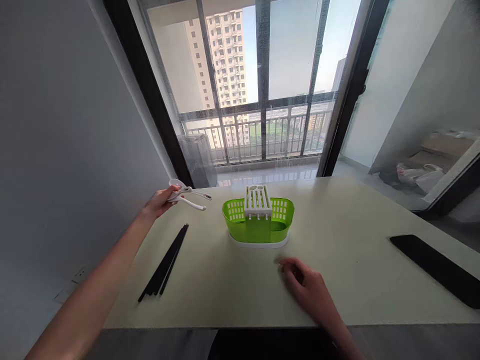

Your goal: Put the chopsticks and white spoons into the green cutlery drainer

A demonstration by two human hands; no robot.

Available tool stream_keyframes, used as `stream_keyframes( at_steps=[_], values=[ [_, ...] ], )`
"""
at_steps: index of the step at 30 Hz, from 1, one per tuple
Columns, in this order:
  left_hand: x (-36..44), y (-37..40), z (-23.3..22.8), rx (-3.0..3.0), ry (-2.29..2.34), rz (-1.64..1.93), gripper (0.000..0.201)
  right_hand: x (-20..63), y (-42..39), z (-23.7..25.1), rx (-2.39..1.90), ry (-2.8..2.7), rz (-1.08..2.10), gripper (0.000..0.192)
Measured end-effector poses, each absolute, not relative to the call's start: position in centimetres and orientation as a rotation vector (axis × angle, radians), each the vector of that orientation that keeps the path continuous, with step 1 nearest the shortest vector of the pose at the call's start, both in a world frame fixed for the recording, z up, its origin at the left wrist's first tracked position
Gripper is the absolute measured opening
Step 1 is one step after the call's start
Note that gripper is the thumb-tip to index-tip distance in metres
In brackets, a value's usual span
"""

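Note:
At the far left of the table, my left hand (163, 200) is closed around several white soup spoons (193, 202), their handles pointing right. A green utensil basket (258, 227) with a white slotted rack (258, 200) across its middle and a white base stands at the table's centre. My right hand (302, 282) rests low in front of the basket, slightly right of it and apart from it. Its fingers are curled inward, with no object visible in them. Black chopsticks (167, 262) lie in a loose bundle below my left hand.
The pale table (337, 235) reaches to a dark-framed glass sliding door (262, 100). A long black flat object (437, 267) lies near its right edge. A grey wall (75, 140) borders the left side. White plastic bags (427, 175) sit on the floor at far right.

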State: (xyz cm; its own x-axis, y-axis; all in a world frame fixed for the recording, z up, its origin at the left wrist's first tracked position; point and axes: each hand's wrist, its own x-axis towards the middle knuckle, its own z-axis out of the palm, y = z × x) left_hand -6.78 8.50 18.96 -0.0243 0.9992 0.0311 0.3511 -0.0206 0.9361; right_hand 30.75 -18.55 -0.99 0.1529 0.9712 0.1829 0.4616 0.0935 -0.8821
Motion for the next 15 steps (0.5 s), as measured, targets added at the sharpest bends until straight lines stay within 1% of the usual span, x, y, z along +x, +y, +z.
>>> stream_keyframes(
  at_steps=[5,8,15],
  values=[
    [-7.8,6.6,16.9,1.547,1.486,0.55,0.044,30.7,-18.5,-0.9,-1.509,-1.45,0.678,0.028],
    [-7.4,6.0,16.0,1.597,1.458,0.311,0.046,30.7,-18.5,-1.0,-1.504,-1.449,0.678,0.028],
    [-5.9,6.0,14.9,1.721,1.408,0.027,0.052,30.7,-18.6,-1.0,-1.501,-1.452,0.693,0.027]
  ],
)
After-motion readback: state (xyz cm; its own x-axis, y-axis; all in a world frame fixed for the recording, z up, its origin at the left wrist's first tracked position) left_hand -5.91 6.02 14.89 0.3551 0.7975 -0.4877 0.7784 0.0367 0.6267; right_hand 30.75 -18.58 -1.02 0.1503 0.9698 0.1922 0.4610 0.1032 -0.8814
